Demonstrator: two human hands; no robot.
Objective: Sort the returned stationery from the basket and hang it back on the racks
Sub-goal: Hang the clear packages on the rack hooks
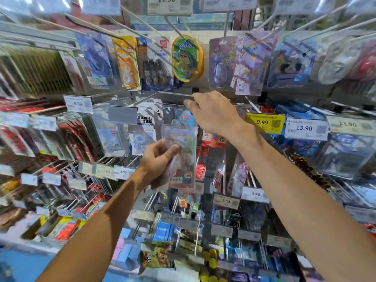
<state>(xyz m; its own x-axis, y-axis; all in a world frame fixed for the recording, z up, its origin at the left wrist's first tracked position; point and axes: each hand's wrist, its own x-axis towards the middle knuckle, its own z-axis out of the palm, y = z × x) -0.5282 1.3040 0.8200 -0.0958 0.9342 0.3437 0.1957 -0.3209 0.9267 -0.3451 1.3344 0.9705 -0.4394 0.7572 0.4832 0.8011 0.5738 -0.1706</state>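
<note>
1. Head view: my left hand (157, 159) grips a clear pack (183, 139) by its left edge, thumb curled across the front and fingers behind.
2. The pack stands upright with its long axis vertical. The top end points up and the printed foot points down. It is held in front of the middle rows of the rack (40, 33).
3. My right hand (213, 113) reaches just above the pack, its fingertips pinching the right end of a grey strip (173, 95).
4. A yellow tag (264, 123) hangs just beside the right wrist.
</note>
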